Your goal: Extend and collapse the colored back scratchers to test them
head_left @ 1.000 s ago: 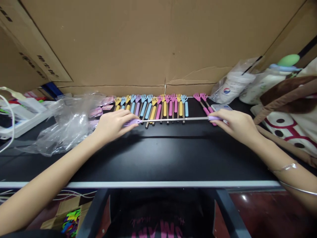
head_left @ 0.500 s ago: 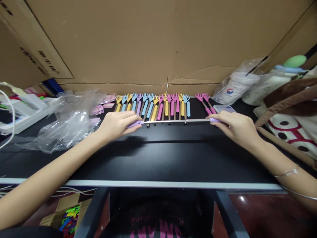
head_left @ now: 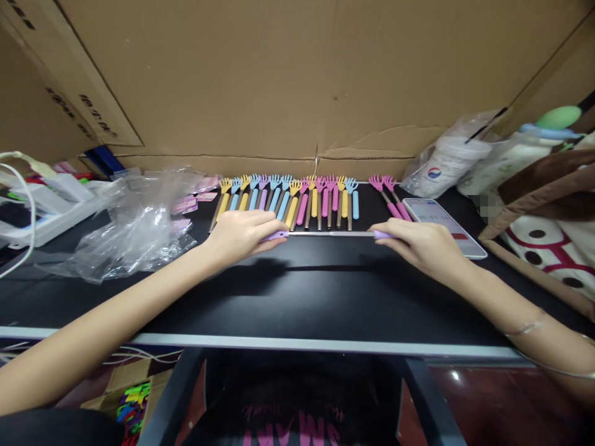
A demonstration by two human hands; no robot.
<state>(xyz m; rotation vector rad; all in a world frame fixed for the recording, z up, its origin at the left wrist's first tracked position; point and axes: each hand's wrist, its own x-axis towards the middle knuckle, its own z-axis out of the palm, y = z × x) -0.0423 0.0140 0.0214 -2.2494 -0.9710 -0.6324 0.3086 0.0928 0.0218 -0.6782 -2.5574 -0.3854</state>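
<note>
Between my hands a telescopic back scratcher (head_left: 331,233) stretches level above the black table (head_left: 302,310), its metal rod bare in the middle. My left hand (head_left: 242,234) is closed round its purple left end. At the other end, my right hand (head_left: 421,243) grips the purple part; most of both ends is hidden in the fingers. Behind the rod lies a row of back scratchers (head_left: 315,201) in yellow, blue, purple and pink, claws toward the back. Two pink back scratchers (head_left: 393,201) lie apart, just beyond my right hand.
A phone (head_left: 437,214) lies behind my right wrist. Crumpled clear plastic bags (head_left: 134,229) and a white power strip (head_left: 60,214) are at left. A bagged cup (head_left: 449,164) and a cloth bag (head_left: 543,229) stand at right. A cardboard wall (head_left: 279,80) closes the back.
My hands have come closer together, so the rod between them is shorter. More of the phone now shows behind my right hand.
</note>
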